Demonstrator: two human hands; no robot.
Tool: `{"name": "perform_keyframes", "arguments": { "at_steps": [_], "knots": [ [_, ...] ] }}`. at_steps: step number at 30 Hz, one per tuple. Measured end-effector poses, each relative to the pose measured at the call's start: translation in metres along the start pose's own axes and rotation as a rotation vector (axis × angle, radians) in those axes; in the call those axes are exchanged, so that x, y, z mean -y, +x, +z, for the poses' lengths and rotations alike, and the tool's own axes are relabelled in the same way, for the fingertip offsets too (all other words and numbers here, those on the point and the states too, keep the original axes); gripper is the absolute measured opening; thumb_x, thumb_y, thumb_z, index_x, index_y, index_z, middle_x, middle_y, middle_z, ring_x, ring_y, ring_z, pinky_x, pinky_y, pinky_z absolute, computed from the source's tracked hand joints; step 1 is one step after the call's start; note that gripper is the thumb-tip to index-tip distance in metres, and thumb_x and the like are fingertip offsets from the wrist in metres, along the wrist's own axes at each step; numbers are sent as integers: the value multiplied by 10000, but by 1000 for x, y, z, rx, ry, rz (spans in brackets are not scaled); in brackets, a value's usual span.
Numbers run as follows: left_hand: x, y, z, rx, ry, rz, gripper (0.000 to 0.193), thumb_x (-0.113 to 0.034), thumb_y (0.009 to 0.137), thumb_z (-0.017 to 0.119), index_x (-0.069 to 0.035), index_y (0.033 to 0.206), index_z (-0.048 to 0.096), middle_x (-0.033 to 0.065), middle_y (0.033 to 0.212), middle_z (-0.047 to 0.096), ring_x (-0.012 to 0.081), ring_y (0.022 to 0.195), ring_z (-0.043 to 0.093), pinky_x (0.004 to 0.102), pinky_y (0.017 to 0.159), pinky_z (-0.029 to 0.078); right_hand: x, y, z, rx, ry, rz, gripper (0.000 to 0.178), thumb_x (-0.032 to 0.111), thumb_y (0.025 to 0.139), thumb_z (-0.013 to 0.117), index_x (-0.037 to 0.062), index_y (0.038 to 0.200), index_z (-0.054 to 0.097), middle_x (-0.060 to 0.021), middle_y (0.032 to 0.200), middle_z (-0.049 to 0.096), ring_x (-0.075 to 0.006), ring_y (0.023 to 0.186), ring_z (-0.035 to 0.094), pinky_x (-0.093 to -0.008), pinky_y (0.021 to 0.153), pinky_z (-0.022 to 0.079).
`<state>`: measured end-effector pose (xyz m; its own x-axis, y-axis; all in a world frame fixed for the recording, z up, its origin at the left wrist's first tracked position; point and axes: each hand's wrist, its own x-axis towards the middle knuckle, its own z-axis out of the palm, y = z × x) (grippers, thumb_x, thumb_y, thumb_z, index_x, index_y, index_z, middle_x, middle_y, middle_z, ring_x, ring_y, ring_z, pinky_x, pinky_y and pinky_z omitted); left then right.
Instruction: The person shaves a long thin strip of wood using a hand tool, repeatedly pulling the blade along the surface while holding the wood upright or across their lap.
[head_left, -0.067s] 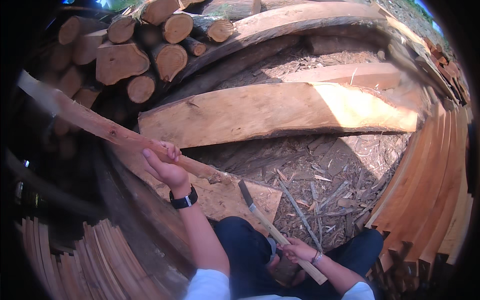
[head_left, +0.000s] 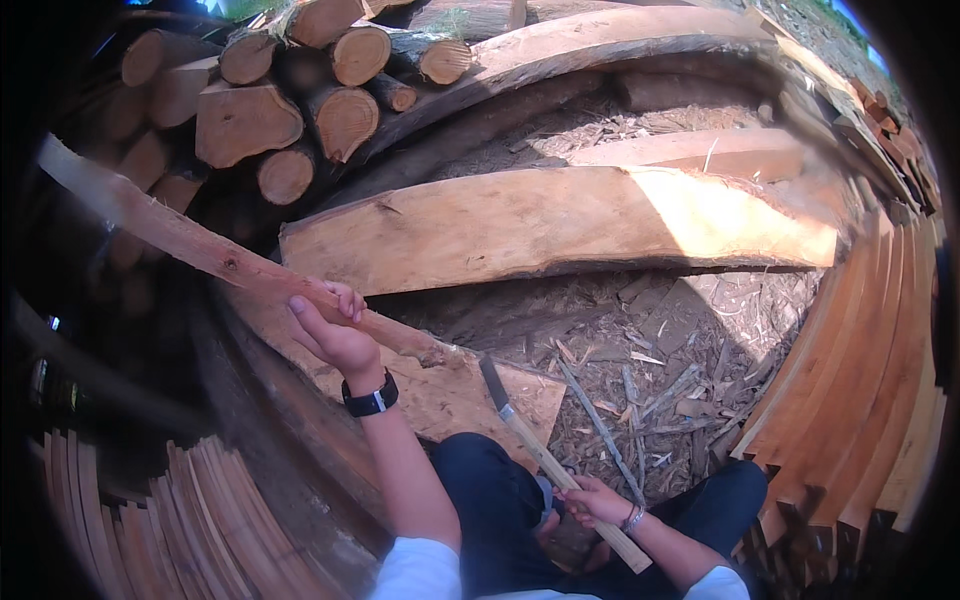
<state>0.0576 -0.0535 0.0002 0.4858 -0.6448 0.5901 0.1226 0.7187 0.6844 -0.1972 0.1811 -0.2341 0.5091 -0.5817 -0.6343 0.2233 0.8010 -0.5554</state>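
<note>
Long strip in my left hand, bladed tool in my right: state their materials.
Strip: bare wood, seemingly rough-sawn, showing a dark knot and uneven edge. Tool handle: probably wood too, pale, straight and apparently unvarnished. Tool blade: likely metal, being dark and flat, but its dull look leaves that open.

1. Harsh sunlight bleaches the right part of the sawn slab (head_left: 560, 225), ending at a sharp diagonal shadow edge.
2. Deep shade darkens the left side.
3. The raised plank (head_left: 232, 264) blurs at its far end.
4. Stacked boards (head_left: 850, 380) bend near the black fisheye rim.

Lettering or numbers — none legible
</note>
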Motion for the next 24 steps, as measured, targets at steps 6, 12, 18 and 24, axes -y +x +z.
{"name": "perform_keyframes", "arguments": {
  "at_steps": [6,12,18,24],
  "knots": [
    [7,5,-3,-15,-36,-14,419,-446,946,363,-50,830,433,46,608,429,106,501,407,217,454,317,-17,27,-12,-349,-899,-360,269,287,940,435,23,980,465,-219,716,595,-421,675,597,-497,618,455],
    [2,2,-1,-16,-26,-4,435,-449,944,371,-36,824,440,48,620,439,107,507,416,217,457,323,-16,32,-7,-445,-1134,-411,273,261,925,439,-11,943,463,-268,703,590,-462,693,582,-549,658,452],
    [-1,2,-1,-9,-20,9,442,-455,941,381,-33,824,439,46,625,442,105,504,416,218,452,321,-6,33,17,-534,-1167,-466,282,241,914,452,-41,903,457,-282,659,579,-469,662,584,-555,626,464],
    [-2,2,1,27,-34,-1,444,-460,941,392,-33,829,433,40,624,435,100,492,409,218,447,318,-29,53,-2,-562,-1258,-419,270,201,888,487,-63,921,442,-279,654,585,-453,636,595,-530,598,487]
  ]
}}
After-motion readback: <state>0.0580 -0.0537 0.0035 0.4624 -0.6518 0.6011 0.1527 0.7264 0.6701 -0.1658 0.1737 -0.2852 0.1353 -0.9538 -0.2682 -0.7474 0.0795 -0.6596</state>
